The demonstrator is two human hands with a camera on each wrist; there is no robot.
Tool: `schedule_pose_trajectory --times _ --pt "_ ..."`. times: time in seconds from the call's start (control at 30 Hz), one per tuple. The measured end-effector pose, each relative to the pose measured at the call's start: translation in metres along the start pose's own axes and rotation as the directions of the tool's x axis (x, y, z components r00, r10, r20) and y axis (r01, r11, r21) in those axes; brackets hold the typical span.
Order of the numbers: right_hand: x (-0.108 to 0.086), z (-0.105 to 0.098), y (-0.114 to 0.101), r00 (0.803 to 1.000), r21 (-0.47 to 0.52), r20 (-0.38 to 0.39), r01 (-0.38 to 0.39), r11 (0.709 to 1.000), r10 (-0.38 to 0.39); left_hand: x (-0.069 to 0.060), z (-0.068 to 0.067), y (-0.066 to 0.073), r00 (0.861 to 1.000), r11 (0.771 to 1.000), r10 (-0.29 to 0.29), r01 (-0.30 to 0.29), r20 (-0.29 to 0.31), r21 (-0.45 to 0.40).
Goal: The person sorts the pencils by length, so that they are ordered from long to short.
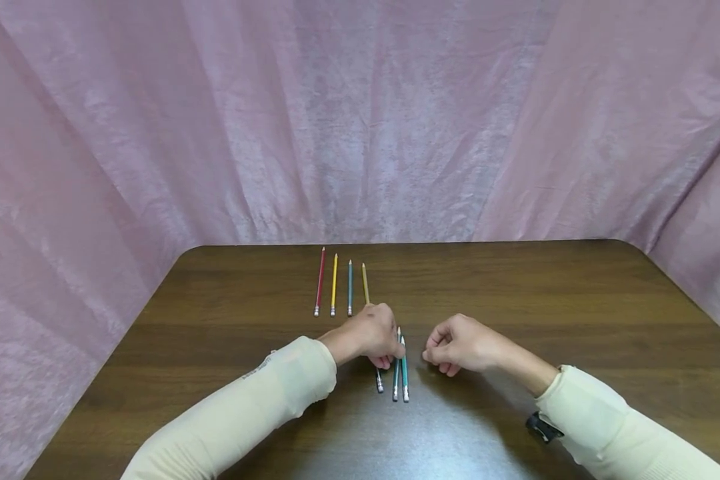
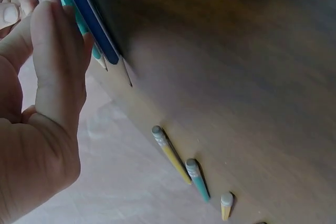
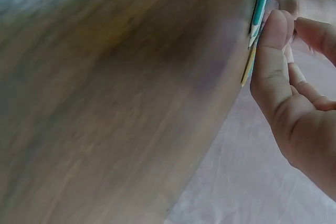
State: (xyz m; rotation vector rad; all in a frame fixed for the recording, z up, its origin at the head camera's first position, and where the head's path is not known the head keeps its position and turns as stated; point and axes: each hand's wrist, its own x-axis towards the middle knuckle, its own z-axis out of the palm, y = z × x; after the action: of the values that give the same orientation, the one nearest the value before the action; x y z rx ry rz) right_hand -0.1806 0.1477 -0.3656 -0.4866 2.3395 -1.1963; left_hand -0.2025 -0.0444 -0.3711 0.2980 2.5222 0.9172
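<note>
In the head view, my left hand (image 1: pixel 369 333) reaches palm down over a close group of pencils, its fingertips at a teal pencil (image 1: pixel 405 373) and a blue pencil (image 1: pixel 395 380). Whether it pinches one is unclear. The eraser end of a third pencil (image 1: pixel 380 381) shows below that hand, the rest of it hidden. In the left wrist view, the fingertips overlap the teal pencil (image 2: pixel 95 52) beside a blue one (image 2: pixel 92 17). To the right of the group, my right hand (image 1: pixel 465 343) hovers with loosely bent fingers and holds nothing.
Farther back, a red pencil (image 1: pixel 320 283), a yellow pencil (image 1: pixel 334 287), a blue-green pencil (image 1: pixel 350 290) and a dull yellow pencil (image 1: pixel 365 283) lie side by side, tips away. Beneath everything is a brown wooden table (image 1: pixel 546 300). A pink curtain (image 1: pixel 366 133) hangs behind it.
</note>
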Motion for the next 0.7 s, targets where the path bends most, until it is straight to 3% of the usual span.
schedule_pose_trajectory --times 0.33,0.7 --pt "-0.004 0.001 0.005 1.000 0.017 -0.003 -0.015 1.000 0.015 0.004 0.009 0.007 0.999 1.000 -0.027 0.027 0.018 0.013" --pt "-0.002 0.003 0.003 0.996 -0.015 -0.011 -0.084 0.996 0.084 0.006 0.013 0.010 1.000 0.989 -0.023 0.021 0.010 0.146"
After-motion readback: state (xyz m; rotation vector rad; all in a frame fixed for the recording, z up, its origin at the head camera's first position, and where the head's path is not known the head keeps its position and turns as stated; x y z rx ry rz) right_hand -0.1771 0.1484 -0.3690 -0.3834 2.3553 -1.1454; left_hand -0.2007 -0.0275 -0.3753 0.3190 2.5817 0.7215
